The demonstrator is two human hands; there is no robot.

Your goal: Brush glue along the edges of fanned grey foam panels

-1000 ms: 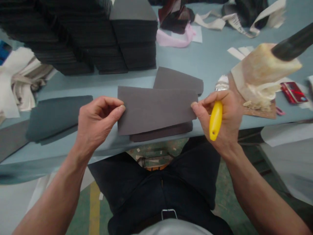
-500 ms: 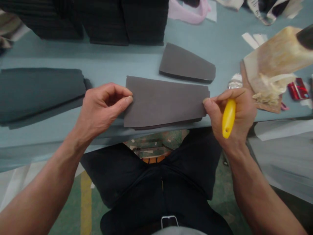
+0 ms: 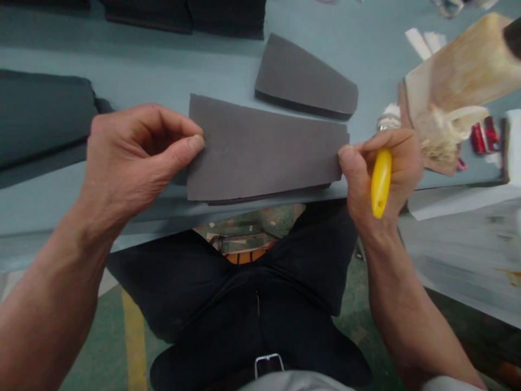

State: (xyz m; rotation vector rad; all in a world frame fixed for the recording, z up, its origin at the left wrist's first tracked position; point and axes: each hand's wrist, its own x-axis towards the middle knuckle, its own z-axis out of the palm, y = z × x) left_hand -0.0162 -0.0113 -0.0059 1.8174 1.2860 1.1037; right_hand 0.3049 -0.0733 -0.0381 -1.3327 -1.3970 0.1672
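A tapered grey sheet (image 3: 264,152), perhaps foam or coated fabric, lies in front of me with a darker layer showing under its near edge. My left hand (image 3: 138,155) pinches the sheet's wide left edge between thumb and forefinger. At the narrow right end, my right hand (image 3: 386,168) has its thumb and forefinger closed on the sheet. That same hand carries a brush (image 3: 381,184) with a yellow handle, its metal collar and whitish head pointing away from me. Just beyond the sheet rests a smaller tapered grey stack (image 3: 305,76).
Dark folded fabric pieces (image 3: 40,119) lie on the blue-grey table (image 3: 163,65) at left. Tall dark stacks (image 3: 228,19) stand at the back. On the right is a stained, yellowish container (image 3: 468,65) with crusted residue, beside a red shiny packet (image 3: 484,136).
My view has shifted and sits closer, so the table things appear higher in the picture. Both hands keep their pinch on the sheet's ends, and the brush stays in my right hand.
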